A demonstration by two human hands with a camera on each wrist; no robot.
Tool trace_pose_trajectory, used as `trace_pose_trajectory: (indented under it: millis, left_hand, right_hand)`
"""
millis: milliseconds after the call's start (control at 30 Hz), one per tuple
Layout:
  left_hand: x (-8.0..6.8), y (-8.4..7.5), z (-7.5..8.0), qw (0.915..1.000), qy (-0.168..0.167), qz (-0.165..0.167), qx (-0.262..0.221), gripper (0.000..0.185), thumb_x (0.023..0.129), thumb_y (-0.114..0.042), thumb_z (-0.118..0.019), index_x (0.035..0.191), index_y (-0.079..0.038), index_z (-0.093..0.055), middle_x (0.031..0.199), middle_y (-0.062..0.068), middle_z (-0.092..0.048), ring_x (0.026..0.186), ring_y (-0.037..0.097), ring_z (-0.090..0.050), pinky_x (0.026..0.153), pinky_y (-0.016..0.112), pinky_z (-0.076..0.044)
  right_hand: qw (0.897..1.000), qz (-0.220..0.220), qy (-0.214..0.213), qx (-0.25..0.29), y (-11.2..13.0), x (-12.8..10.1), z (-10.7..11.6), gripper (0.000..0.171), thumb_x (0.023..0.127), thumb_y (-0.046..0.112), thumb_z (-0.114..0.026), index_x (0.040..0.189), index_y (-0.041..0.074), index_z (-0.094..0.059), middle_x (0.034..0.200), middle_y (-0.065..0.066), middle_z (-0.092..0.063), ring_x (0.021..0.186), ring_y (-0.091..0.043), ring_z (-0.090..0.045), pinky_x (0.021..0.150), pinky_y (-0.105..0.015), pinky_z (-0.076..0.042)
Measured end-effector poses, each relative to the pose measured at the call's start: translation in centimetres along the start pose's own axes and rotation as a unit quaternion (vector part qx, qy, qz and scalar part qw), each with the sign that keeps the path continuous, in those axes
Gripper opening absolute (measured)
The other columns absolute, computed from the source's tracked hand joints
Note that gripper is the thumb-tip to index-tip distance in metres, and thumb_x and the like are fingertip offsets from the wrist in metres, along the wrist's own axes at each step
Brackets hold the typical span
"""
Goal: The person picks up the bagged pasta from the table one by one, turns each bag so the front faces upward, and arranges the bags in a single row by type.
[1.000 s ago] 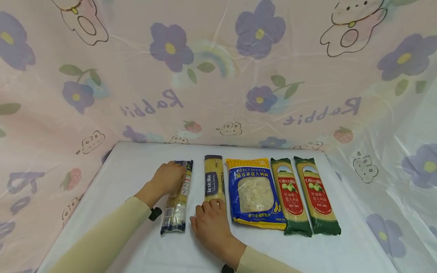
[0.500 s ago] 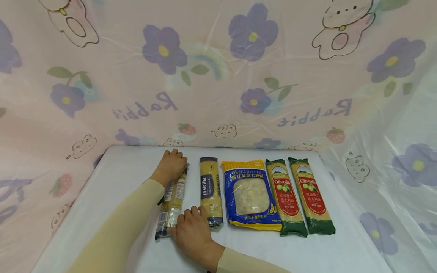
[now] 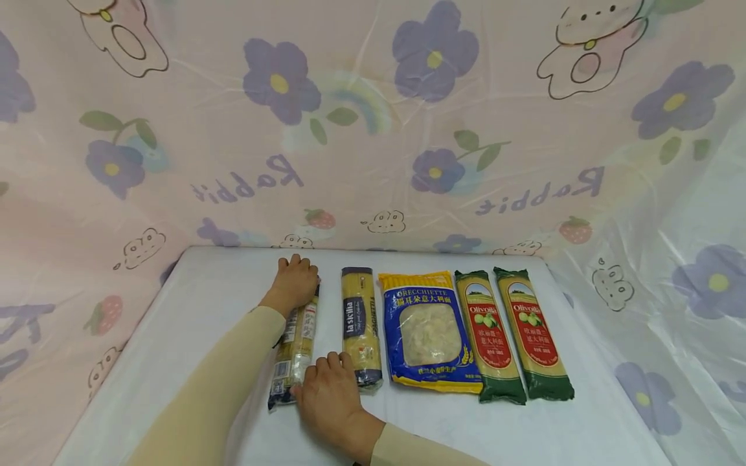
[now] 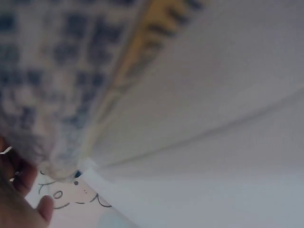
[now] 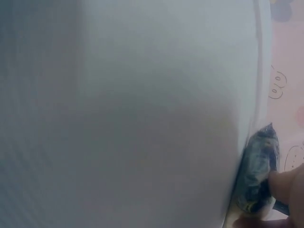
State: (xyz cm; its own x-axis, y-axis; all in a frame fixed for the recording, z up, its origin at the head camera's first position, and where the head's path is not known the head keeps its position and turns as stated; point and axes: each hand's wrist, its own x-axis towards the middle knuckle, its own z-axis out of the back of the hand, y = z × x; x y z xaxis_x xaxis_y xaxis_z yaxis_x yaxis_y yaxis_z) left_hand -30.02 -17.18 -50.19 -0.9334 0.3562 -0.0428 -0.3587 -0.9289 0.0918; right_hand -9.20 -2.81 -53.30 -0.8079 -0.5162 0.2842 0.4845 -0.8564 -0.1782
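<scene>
A pack of spaghetti lies back side up at the left of the row, its navy ends partly covered. My left hand grips its far end from above; in the left wrist view the pack's printed back is close and blurred. At the near end, my right hand has curled fingers, with the thumb at the pack's right edge. The right wrist view shows two digits against the pack's dark end. Just right of that hand lies a La Sicilia spaghetti pack, label up.
Further right in the row are a blue and yellow orecchiette bag and two green-ended Olivoilà spaghetti packs, one beside the bag and another outermost. Everything lies on a white-covered table. A printed curtain rises behind its far edge.
My right hand has gone left from the La Sicilia pack's near end to the leftmost pack's near end. My left hand has slid toward that pack's far end. The pack has shifted slightly nearer.
</scene>
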Motion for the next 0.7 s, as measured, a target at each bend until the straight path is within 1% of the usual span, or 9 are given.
trace_pose_trajectory:
  millis: [100, 167, 267, 333, 400, 433, 567, 633, 700]
  left_hand:
    - [0.0, 0.3, 0.3, 0.9998, -0.018, -0.005, -0.008, 0.029, 0.113, -0.027, -0.047, 0.115, -0.005, -0.065, 0.104, 0.011, -0.057, 0.111, 0.036, -0.046, 0.099, 0.061, -0.035]
    - [-0.1, 0.4, 0.9, 0.999, -0.041, -0.006, -0.016, 0.028, 0.113, -0.025, -0.046, 0.116, -0.004, -0.064, 0.106, 0.011, -0.057, 0.111, 0.037, -0.046, 0.098, 0.061, -0.034]
    - [-0.6, 0.5, 2.4, 0.9946, -0.099, -0.01, -0.031, 0.026, 0.113, -0.023, -0.045, 0.113, -0.004, -0.062, 0.107, 0.012, -0.058, 0.112, 0.038, -0.047, 0.098, 0.061, -0.033]
    - [-1.0, 0.4, 3.5, 0.9878, -0.149, -0.016, -0.042, 0.025, 0.113, -0.022, -0.045, 0.109, -0.003, -0.061, 0.106, 0.013, -0.058, 0.11, 0.039, -0.046, 0.098, 0.06, -0.033]
    - [-1.2, 0.2, 4.4, 0.9766, -0.207, -0.028, -0.049, 0.024, 0.113, -0.022, -0.044, 0.105, -0.003, -0.058, 0.105, 0.014, -0.057, 0.106, 0.039, -0.046, 0.096, 0.06, -0.033]
    - [-1.2, 0.0, 4.8, 0.9687, -0.239, -0.037, -0.054, 0.024, 0.113, -0.021, -0.045, 0.103, -0.003, -0.058, 0.104, 0.015, -0.056, 0.104, 0.039, -0.046, 0.095, 0.059, -0.033]
    - [-1.3, -0.5, 5.8, 0.9307, -0.35, -0.078, -0.071, 0.022, 0.112, -0.019, -0.05, 0.101, -0.002, -0.058, 0.103, 0.016, -0.057, 0.099, 0.04, -0.046, 0.092, 0.059, -0.034]
    - [-1.3, -0.9, 6.2, 0.9162, -0.381, -0.097, -0.076, 0.02, 0.111, -0.018, -0.051, 0.102, -0.002, -0.059, 0.103, 0.016, -0.057, 0.099, 0.039, -0.047, 0.091, 0.058, -0.034]
    - [-1.4, -1.2, 6.5, 0.9076, -0.396, -0.116, -0.08, 0.019, 0.111, -0.018, -0.052, 0.103, -0.003, -0.059, 0.102, 0.015, -0.056, 0.099, 0.038, -0.046, 0.091, 0.057, -0.033]
  right_hand:
    - [1.0, 0.009, -0.008, -0.009, -0.1, -0.1, -0.1, 0.048, 0.102, 0.059, -0.058, 0.084, 0.015, -0.068, 0.076, 0.002, -0.056, 0.082, -0.02, -0.052, 0.085, -0.039, -0.042]
    - [1.0, 0.011, -0.006, -0.014, -0.3, -0.2, -0.1, 0.049, 0.103, 0.059, -0.057, 0.085, 0.015, -0.068, 0.076, 0.002, -0.055, 0.081, -0.02, -0.051, 0.085, -0.039, -0.043]
    - [1.0, -0.002, -0.002, -0.005, -0.7, -0.3, 0.0, 0.048, 0.102, 0.058, -0.06, 0.085, 0.014, -0.067, 0.077, 0.001, -0.056, 0.082, -0.02, -0.051, 0.087, -0.039, -0.044]
    - [1.0, -0.019, 0.002, 0.011, -1.1, -0.1, 0.0, 0.047, 0.101, 0.058, -0.063, 0.086, 0.014, -0.066, 0.079, 0.001, -0.056, 0.084, -0.021, -0.052, 0.089, -0.04, -0.045]
    - [0.999, -0.039, 0.004, 0.034, -1.6, 0.2, 0.0, 0.047, 0.099, 0.059, -0.066, 0.087, 0.013, -0.067, 0.08, 0.001, -0.057, 0.087, -0.021, -0.054, 0.09, -0.041, -0.045]
    - [0.998, -0.05, 0.007, 0.045, -1.9, 0.3, 0.0, 0.048, 0.098, 0.06, -0.066, 0.088, 0.013, -0.067, 0.081, 0.0, -0.057, 0.088, -0.021, -0.054, 0.09, -0.041, -0.045]
    - [0.993, -0.089, 0.02, 0.08, -2.7, 0.8, -0.1, 0.055, 0.095, 0.066, -0.067, 0.093, 0.011, -0.07, 0.086, -0.001, -0.06, 0.094, -0.022, -0.054, 0.092, -0.042, -0.045]
    - [0.989, -0.101, 0.024, 0.101, -2.9, 0.9, -0.3, 0.056, 0.095, 0.066, -0.068, 0.093, 0.01, -0.071, 0.088, -0.002, -0.061, 0.095, -0.022, -0.054, 0.092, -0.042, -0.044]
    - [0.986, -0.104, 0.023, 0.129, -3.1, 0.9, -0.6, 0.053, 0.095, 0.063, -0.069, 0.092, 0.01, -0.071, 0.087, -0.002, -0.062, 0.095, -0.022, -0.054, 0.09, -0.042, -0.043]
